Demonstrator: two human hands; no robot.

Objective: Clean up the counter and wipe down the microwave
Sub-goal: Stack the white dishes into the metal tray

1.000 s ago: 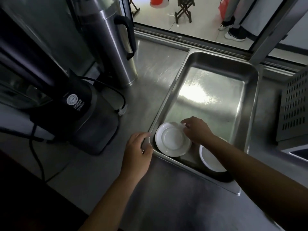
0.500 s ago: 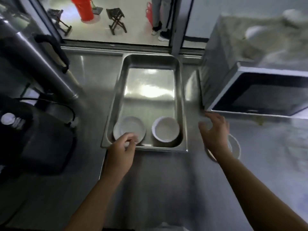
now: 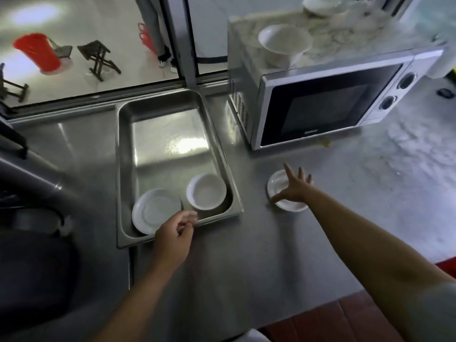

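A steel tray (image 3: 123,169) lies on the steel counter (image 3: 246,255). In its near end sit a white plate (image 3: 153,209) and a white bowl (image 3: 206,191). My left hand (image 3: 174,234) hovers at the tray's near rim with fingers loosely curled, holding nothing. My right hand (image 3: 294,187) is spread open over a small white dish (image 3: 277,186) on the counter, in front of the silver microwave (image 3: 328,104). The microwave door is closed. A white bowl (image 3: 283,43) and more white dishes (image 3: 320,6) stand on its top.
A dark appliance (image 3: 32,243) and a steel flask (image 3: 32,174) stand at the left. A yellowish crumb (image 3: 325,144) lies under the microwave's front edge. Behind the counter is a window onto a floor with a red bucket (image 3: 37,53), stools and a person's legs.
My right hand left the plate in the tray and moved right to the small dish on the counter. My view swung right, bringing the microwave in. My left hand stayed at the tray's rim.
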